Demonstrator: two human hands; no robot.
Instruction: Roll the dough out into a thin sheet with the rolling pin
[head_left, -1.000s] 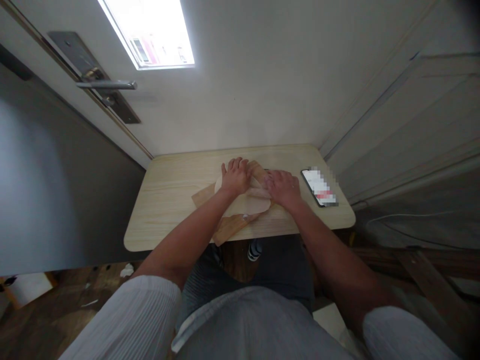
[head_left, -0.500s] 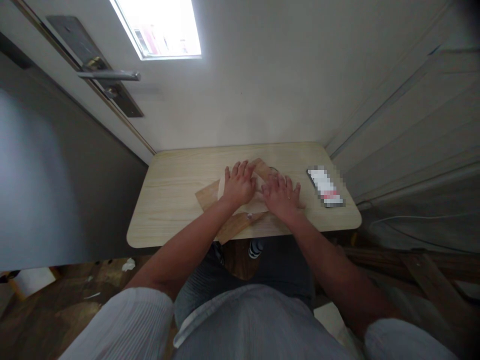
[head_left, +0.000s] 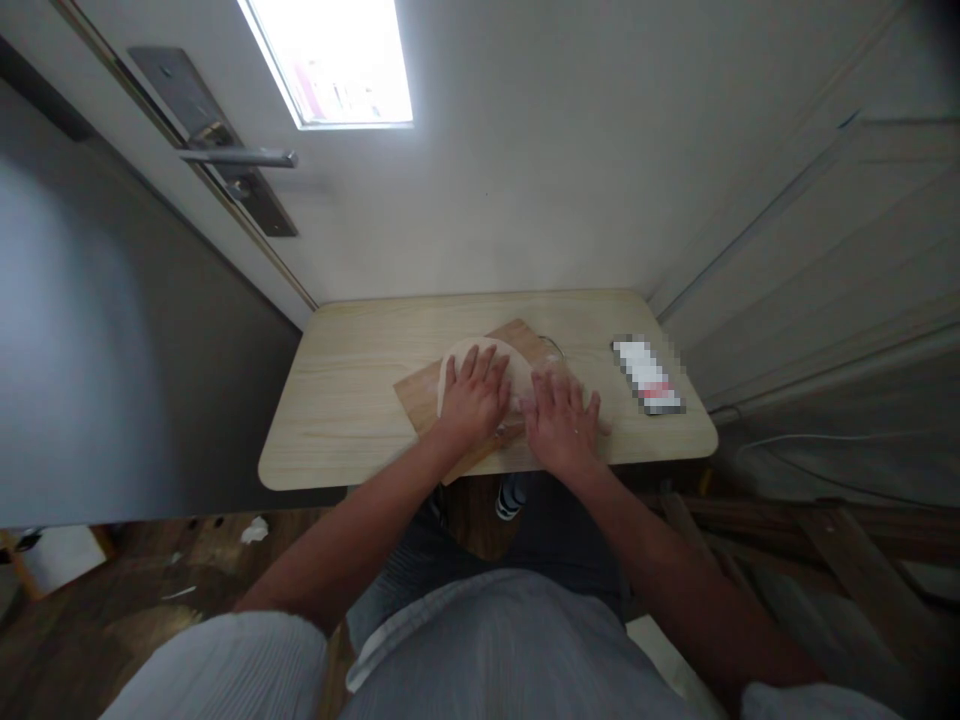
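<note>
Remotely, I see left hand [head_left: 476,392] and right hand [head_left: 561,415] over dough [head_left: 519,368], fingers extended, unclenched, presumably spreading pressure; the board [head_left: 415,396] beneath likely protects the table [head_left: 330,410].

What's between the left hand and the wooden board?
A pale, rounded sheet: the head view shows it on the wooden board, under the left hand.

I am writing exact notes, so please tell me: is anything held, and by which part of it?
Cannot be told: the left hand and right hand lie palm-down at the pale round sheet, hiding whatever may be gripped beneath.
</note>
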